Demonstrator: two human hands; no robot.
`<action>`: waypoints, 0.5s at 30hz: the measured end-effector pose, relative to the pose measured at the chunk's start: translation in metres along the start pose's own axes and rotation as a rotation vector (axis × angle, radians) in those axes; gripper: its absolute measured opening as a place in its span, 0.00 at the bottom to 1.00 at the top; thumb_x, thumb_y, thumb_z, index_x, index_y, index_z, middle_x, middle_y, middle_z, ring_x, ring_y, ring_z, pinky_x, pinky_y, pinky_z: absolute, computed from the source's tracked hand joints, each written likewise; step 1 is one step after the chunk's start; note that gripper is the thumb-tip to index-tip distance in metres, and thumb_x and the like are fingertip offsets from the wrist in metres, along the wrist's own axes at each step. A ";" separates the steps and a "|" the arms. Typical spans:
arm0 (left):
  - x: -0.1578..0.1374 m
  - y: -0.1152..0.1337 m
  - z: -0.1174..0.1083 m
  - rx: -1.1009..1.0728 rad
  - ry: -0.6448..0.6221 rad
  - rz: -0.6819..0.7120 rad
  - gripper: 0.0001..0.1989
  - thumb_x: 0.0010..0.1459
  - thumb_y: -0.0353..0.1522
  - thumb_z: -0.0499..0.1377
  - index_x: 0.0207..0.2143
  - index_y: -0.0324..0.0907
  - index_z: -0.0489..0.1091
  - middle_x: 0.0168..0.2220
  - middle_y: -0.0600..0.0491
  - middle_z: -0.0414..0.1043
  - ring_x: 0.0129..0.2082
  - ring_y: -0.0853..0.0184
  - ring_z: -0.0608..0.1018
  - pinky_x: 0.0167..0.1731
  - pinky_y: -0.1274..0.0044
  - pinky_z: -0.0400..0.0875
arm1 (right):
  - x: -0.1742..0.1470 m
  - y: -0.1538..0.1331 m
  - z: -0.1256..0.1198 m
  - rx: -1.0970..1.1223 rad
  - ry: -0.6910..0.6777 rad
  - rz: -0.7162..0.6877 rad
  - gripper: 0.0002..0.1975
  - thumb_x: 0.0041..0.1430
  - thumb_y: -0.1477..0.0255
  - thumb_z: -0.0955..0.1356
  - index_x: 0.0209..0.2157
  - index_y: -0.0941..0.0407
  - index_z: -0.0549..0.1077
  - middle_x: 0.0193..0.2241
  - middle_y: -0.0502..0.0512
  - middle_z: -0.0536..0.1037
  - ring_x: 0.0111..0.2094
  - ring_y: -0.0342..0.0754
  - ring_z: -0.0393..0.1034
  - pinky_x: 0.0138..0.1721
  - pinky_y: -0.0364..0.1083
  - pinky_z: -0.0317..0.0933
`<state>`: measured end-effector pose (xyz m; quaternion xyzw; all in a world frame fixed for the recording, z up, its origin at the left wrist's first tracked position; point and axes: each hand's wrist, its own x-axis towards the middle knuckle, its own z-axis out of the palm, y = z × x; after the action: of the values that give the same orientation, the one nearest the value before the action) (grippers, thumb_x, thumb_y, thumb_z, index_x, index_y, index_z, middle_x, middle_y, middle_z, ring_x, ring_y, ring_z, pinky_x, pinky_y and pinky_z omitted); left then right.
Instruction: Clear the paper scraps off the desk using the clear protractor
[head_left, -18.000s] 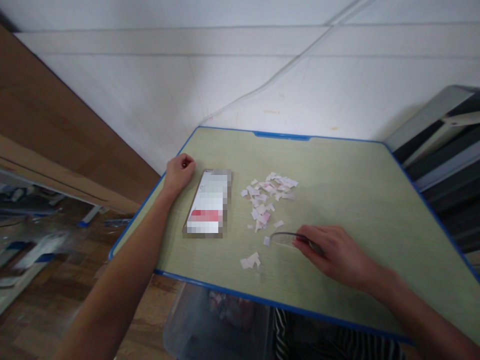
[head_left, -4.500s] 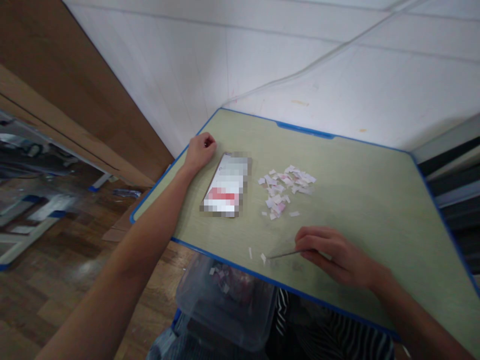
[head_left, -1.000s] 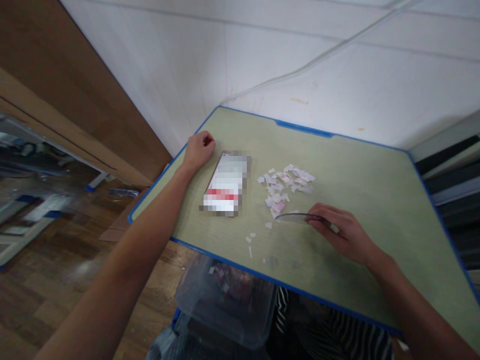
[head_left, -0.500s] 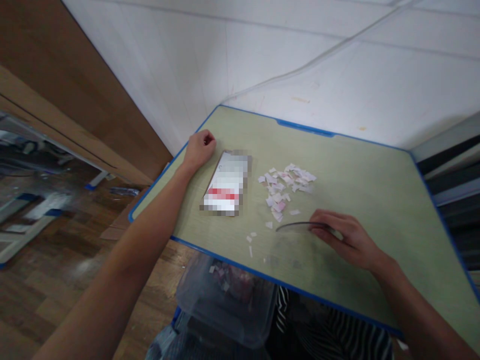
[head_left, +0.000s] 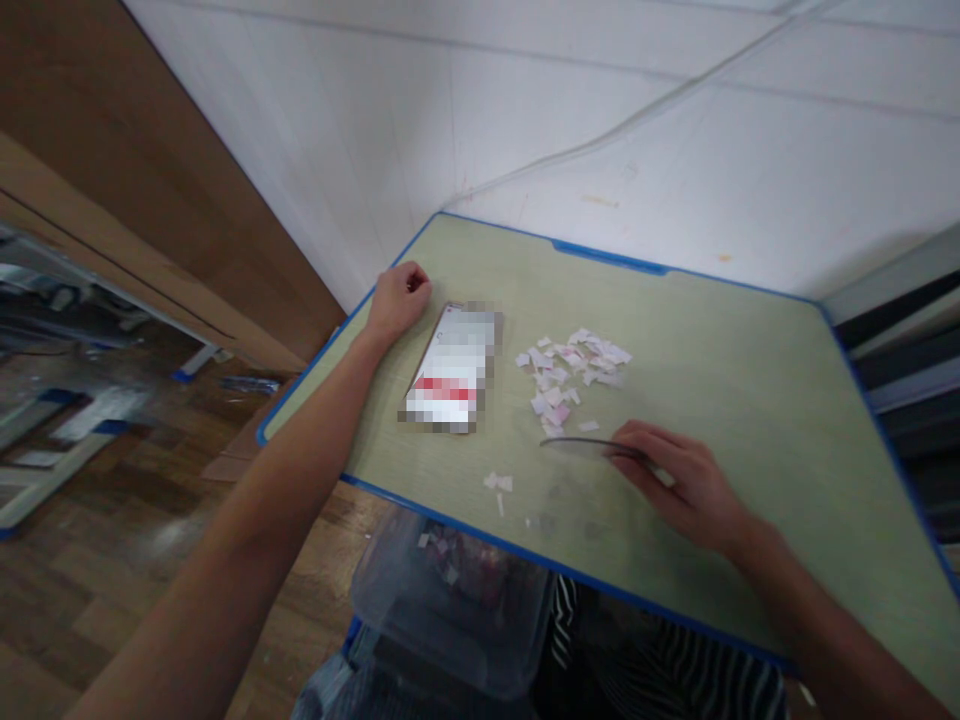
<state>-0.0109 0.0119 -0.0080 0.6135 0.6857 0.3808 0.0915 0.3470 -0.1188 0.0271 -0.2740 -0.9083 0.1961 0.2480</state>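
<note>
My right hand (head_left: pixel 675 480) pinches one end of a thin, slightly curved sheet with a dark edge (head_left: pixel 574 445), possibly plastic. The sheet stands on edge over the table, its far end pointing left at the lower side of a pile of small white and pinkish paper scraps (head_left: pixel 574 360). A few loose scraps (head_left: pixel 498 483) lie to the left of the sheet, near the front edge. My left hand (head_left: pixel 403 298) rests curled closed at the table's left side, with nothing visible in it. Beside it lies a phone (head_left: pixel 448 350) with a lit, partly blurred screen.
The pale green table (head_left: pixel 735 380) has a blue rim and stands against a white wall (head_left: pixel 637 130). Under its front edge sits a clear plastic bin (head_left: pixel 450 640) containing scraps. A brown wooden panel (head_left: pixel 187 170) rises at the left.
My right hand has moved the sheet slightly left and away from me, up to the pile's lower end. Loose scraps near the front edge have shifted closer together. My left hand stays put.
</note>
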 end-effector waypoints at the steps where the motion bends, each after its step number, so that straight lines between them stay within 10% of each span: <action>1: 0.000 0.000 0.000 -0.002 0.005 0.000 0.04 0.47 0.28 0.52 0.22 0.43 0.60 0.23 0.56 0.64 0.26 0.69 0.66 0.31 0.74 0.62 | -0.001 0.003 -0.003 -0.026 0.028 0.016 0.07 0.65 0.78 0.61 0.33 0.55 0.66 0.26 0.51 0.72 0.25 0.44 0.68 0.27 0.42 0.62; 15: 0.001 -0.004 0.002 -0.007 0.010 0.018 0.03 0.47 0.28 0.52 0.23 0.43 0.61 0.23 0.56 0.64 0.26 0.70 0.66 0.31 0.76 0.63 | 0.000 0.005 0.002 -0.017 0.008 0.043 0.07 0.65 0.76 0.61 0.33 0.55 0.68 0.26 0.52 0.73 0.25 0.45 0.70 0.26 0.42 0.64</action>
<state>-0.0132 0.0133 -0.0116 0.6173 0.6794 0.3870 0.0868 0.3482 -0.1158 0.0234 -0.2961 -0.9028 0.1925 0.2452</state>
